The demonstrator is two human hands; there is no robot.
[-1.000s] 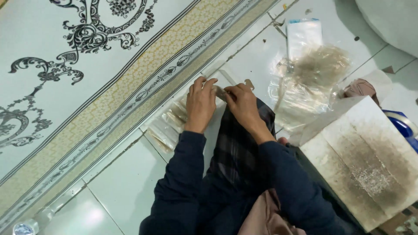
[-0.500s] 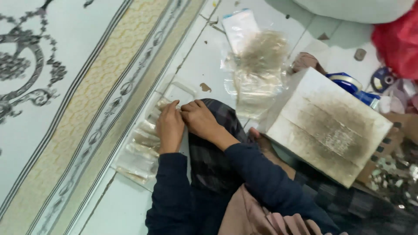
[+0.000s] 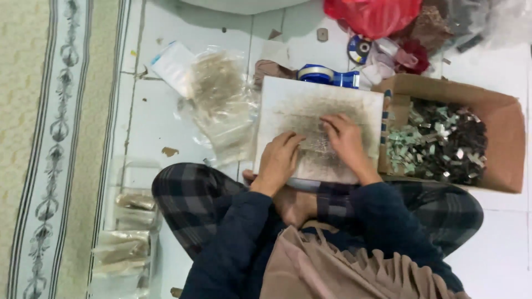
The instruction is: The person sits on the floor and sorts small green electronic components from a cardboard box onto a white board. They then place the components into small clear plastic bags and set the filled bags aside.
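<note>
Both hands lie flat, fingers spread, gripping nothing: left hand (image 3: 279, 160) and right hand (image 3: 344, 138) on the white board (image 3: 293, 105) (lap-propped), cardboard box (image 3: 501, 113) touching its right edge.

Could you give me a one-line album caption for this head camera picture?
Both hands, left hand and right hand, rest on a grey-dusted white board beside a cardboard box.

White tiled floor (image 3: 160, 119), patterned carpet (image 3: 52, 138) at its edge, clear plastic bags (image 3: 221, 105), cardboard box (image 3: 501, 144), blue tape dispenser (image 3: 327, 76), red bag (image 3: 377, 15), small filled packets (image 3: 124, 232)
</note>
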